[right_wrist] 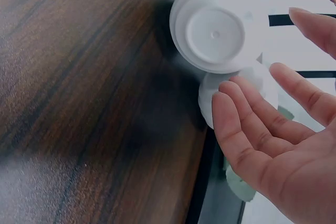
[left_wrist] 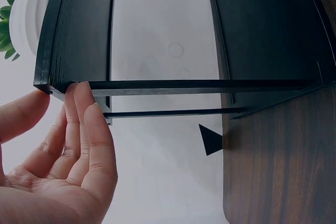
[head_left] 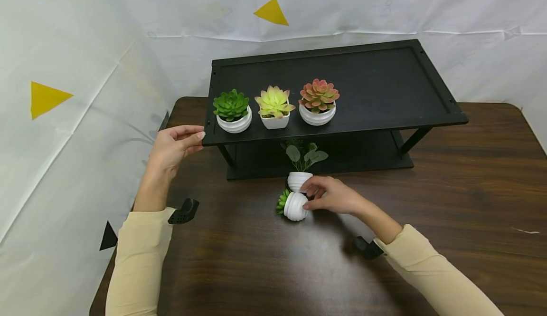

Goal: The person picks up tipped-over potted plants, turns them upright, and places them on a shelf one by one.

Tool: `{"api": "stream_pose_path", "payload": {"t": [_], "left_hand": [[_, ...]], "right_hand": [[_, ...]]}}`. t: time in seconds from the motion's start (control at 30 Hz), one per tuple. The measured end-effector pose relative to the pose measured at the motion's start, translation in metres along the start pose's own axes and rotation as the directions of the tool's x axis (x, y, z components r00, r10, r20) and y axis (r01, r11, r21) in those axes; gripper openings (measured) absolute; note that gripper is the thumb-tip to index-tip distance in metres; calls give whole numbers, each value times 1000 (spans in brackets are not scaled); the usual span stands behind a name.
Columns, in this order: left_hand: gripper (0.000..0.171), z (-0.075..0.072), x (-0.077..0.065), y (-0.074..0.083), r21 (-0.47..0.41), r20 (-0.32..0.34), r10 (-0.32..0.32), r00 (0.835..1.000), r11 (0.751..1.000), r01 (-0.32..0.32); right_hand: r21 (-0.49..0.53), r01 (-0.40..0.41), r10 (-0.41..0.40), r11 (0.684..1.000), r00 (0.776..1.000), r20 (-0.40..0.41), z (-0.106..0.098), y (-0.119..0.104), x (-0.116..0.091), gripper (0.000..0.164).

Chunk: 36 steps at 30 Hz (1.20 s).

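Tipped potted plant (head_left: 296, 206): on its side on the tabletop (head_left: 239, 263), out in front of the black shelf's (head_left: 376, 83) front long edge, somewhat nearer that edge's left corner than its right. Its axis runs roughly left to right, greenery left, pot base right, so the base faces the right hand (head_left: 335, 196). An upright leafy plant (head_left: 299, 181) stands just behind, its pot apparently touching the tipped one.

Right hand is much the nearer: thumb by the base, fingers loosely bent, spread from the thumb, beside the upright pot. No grip seen; fingertip contact cannot be told. Left hand (head_left: 172, 147), well apart, pinches the shelf's front-left corner between thumb and fingers.

Judgement: the base-to-right-hand bearing matters most.
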<state>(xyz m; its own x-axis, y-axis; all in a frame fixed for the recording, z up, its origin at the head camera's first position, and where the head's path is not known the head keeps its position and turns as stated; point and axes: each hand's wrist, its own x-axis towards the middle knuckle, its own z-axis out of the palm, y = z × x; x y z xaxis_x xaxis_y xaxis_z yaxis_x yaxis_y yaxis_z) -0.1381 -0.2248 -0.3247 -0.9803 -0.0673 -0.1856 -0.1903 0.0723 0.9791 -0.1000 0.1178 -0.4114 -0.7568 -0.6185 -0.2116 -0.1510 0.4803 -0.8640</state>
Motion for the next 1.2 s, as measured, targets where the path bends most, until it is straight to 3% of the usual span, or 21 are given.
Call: {"api": "stream_pose_path", "payload": {"t": [1.2], "left_hand": [[23,-1,-1,1,-5,6,-2,1000,1000,2]], "right_hand": [[-77,-62,60,995,998,-27,19,0,8,33]]}}
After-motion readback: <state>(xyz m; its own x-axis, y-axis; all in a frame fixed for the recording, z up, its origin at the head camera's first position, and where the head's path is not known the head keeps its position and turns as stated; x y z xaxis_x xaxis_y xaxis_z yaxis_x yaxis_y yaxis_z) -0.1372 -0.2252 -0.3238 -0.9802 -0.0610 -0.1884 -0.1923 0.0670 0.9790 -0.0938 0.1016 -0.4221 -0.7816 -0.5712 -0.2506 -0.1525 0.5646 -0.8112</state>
